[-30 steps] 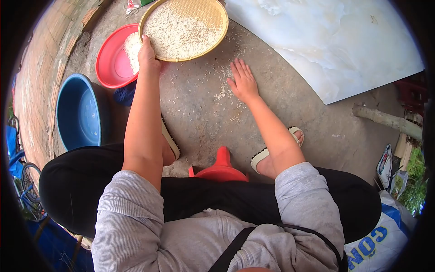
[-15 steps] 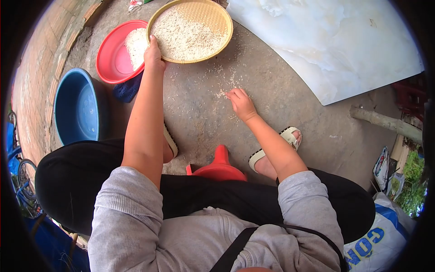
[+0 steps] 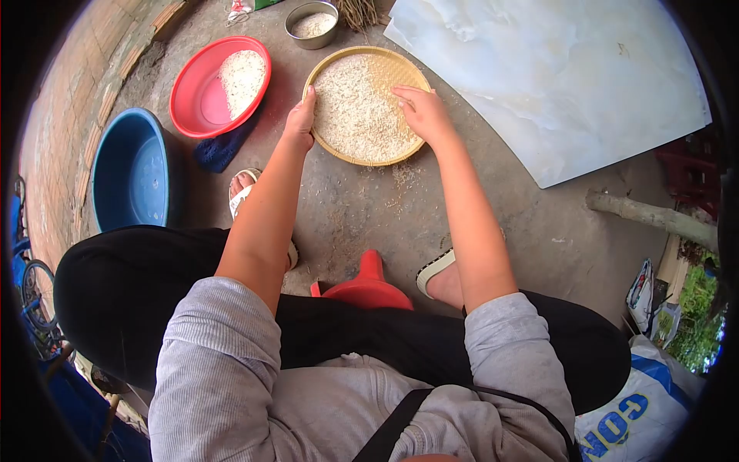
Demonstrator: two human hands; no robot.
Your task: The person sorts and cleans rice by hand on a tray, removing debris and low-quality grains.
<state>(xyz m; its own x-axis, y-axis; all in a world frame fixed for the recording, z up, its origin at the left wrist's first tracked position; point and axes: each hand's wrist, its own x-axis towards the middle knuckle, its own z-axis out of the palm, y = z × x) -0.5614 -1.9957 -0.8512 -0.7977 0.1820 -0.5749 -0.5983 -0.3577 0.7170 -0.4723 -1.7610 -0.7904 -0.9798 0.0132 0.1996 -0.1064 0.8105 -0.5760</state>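
A round woven tray [image 3: 369,160] hangs above the concrete floor, with a layer of pale grains [image 3: 354,108] over most of it. My left hand [image 3: 301,122] grips its left rim, thumb on top. Over the tray's right side is my right hand [image 3: 422,114], its fingers pointing left above a barer patch of weave; whether they pinch any grains is too small to tell. Some grains lie scattered on the floor below the tray.
A red basin [image 3: 196,96] with grains and a blue tub [image 3: 137,173] stand at the left. Beyond the tray is a metal bowl [image 3: 312,25] of grains. A marbled sheet [image 3: 554,85] lies right; a red stool [image 3: 368,292] is between my legs.
The tray has come right and nearer with my left hand, uncovering the metal bowl. My right hand has risen from the floor grains to over the tray.
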